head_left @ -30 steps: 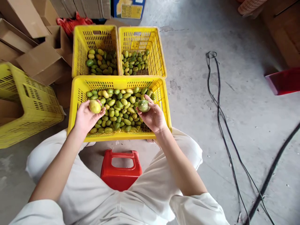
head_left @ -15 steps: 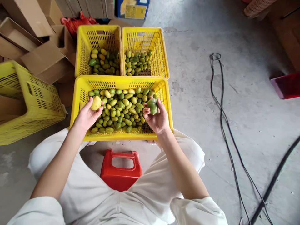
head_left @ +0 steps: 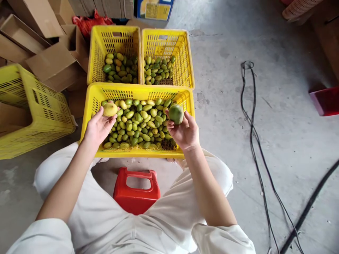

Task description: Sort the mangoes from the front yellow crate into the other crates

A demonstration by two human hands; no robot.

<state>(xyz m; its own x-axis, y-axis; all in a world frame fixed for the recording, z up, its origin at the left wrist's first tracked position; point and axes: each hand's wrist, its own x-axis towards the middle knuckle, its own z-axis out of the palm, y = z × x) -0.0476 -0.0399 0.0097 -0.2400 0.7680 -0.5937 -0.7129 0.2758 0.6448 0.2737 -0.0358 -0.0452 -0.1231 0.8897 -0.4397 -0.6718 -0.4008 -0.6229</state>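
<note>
My left hand [head_left: 98,125] is closed round a yellow oval fruit [head_left: 109,109], held up at the fingertips over the left side of the near yellow crate [head_left: 137,152]. In my right hand [head_left: 185,132] is a rounder dark green fruit [head_left: 176,114], gripped between thumb and fingers above the crate's right side. Below both hands lie many loose green and yellow fruits [head_left: 143,121], which cover most of the crate's bottom. A dark patch of bottom shows at its near right corner. The exact kind of fruit is not plain.
Behind stand a left yellow crate [head_left: 114,35] and a right yellow crate [head_left: 185,60], both partly filled with similar fruit. Another yellow crate [head_left: 50,113] and cardboard boxes [head_left: 53,63] are on the left. A red plastic stool [head_left: 136,201] sits between my legs. Black cables [head_left: 251,127] run along the floor.
My right hand has moved right with the green fruit and turned it, so a different side faces up. The yellow fruit has been turned in my left hand. The whole view has shifted slightly.
</note>
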